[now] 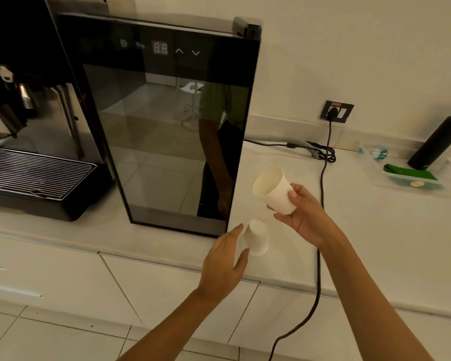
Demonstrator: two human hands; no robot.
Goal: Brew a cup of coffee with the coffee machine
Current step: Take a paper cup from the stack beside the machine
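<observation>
My right hand (306,214) holds a white paper cup (275,191) tilted, its mouth facing up and left, above the white counter (362,230). An upside-down stack of white paper cups (257,238) stands on the counter just below it. My left hand (225,261) is at the stack's left side, fingers around it. The coffee machine (37,113) stands at the far left, black and steel, with a ribbed drip tray (34,175) under its spouts. Nothing sits on the tray.
A black glass-fronted cooler (172,126) stands between the coffee machine and the cups. A black power cord (320,230) runs from a wall socket (336,112) down over the counter edge. At the right are a clear tray (401,175) with a green cloth and a black bottle (440,139).
</observation>
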